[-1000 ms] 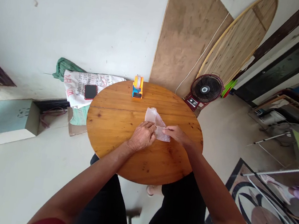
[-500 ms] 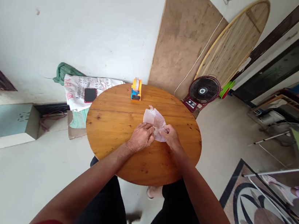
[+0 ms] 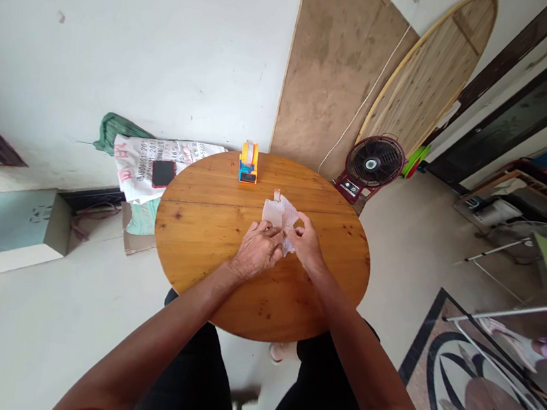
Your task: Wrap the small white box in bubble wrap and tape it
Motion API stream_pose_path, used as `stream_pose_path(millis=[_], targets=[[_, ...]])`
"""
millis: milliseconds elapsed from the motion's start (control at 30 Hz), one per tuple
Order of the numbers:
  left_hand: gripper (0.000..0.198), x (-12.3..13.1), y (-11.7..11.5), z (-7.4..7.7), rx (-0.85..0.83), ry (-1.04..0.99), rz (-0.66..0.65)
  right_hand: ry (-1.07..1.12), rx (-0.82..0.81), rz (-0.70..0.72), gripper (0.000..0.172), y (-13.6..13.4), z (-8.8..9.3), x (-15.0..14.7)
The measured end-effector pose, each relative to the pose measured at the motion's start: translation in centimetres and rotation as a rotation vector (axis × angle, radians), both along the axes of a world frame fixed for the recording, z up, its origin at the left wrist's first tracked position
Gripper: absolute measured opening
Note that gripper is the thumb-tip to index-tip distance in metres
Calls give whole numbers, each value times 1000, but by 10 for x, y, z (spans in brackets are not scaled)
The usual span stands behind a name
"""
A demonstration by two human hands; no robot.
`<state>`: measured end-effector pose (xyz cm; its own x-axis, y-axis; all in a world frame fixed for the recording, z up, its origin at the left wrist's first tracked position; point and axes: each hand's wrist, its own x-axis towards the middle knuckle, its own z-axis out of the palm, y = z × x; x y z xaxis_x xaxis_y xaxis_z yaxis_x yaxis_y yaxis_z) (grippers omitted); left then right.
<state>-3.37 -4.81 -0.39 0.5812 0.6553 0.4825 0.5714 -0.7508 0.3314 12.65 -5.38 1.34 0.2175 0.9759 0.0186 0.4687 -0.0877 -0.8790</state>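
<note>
- We pinch a clear bubble-wrap piece [image 3: 279,214] between our left hand [image 3: 258,251] and right hand [image 3: 305,243] over the round wooden table [image 3: 210,223].
- Beyond the bubble-wrap piece, an orange tape dispenser [image 3: 249,162] stands at the table's far edge.

I am seeing a small translucent crumpled bubble-wrap sheet [image 3: 279,217] lying on the round wooden bench [image 3: 210,223], partly folded.
</note>
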Motion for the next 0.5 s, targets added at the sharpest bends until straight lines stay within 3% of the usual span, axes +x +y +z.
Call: stream_pose_path(millis=[200, 300, 500], targets=[[36, -2, -1, 2, -24, -30, 60, -197, -37, 37, 76, 1, 13, -3], [31, -3, -1, -1, -59, -58, 104, -105, -96, 39, 71, -2, 21, -4], [21, 1, 3, -9, -134, -209, 32, 166, -143, 19, 59, -15, 31, -6]])
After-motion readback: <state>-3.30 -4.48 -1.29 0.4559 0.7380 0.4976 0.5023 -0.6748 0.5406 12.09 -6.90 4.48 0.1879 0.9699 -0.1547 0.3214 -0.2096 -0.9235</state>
